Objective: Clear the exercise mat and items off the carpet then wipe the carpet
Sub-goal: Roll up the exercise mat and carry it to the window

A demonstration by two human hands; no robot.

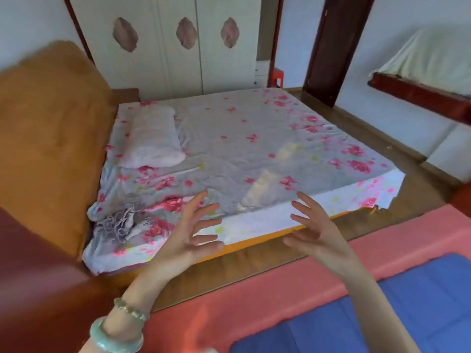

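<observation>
Below both empty hands' fingers lies the blue mat.

A home bedroom. A bed with a floral sheet and pillow stands before white wardrobe doors.

A bed with a floral sheet fills the middle, a white pillow at its nine o'clock. An orange headboard stands left, a white wardrobe at twelve o'clock, wooden floor around.
</observation>
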